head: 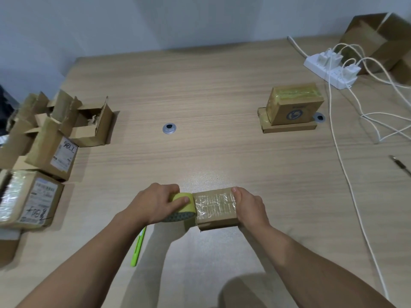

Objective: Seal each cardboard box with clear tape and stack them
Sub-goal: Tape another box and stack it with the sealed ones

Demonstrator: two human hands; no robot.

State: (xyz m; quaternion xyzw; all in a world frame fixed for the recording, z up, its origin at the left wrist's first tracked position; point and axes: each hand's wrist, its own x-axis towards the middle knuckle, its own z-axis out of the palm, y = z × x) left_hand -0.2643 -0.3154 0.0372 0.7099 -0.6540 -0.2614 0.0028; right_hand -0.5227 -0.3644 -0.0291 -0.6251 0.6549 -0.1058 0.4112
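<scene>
Near the front of the table [211,96], the left hand [155,203] is wrapped around the tape roll [183,207], which butts right up against the left edge of the small box [214,207]. The right hand [249,205] clamps the box's right end, thumb on the taped top. A wide stretch of wood runs between the open boxes [55,138] crowding the left edge and the sealed stack [293,107] far right, with a green pen [139,247] just under the left wrist.

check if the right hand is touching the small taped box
Touching. Head view shows the right hand gripping the box at its right end, thumb on its top edge.
</scene>
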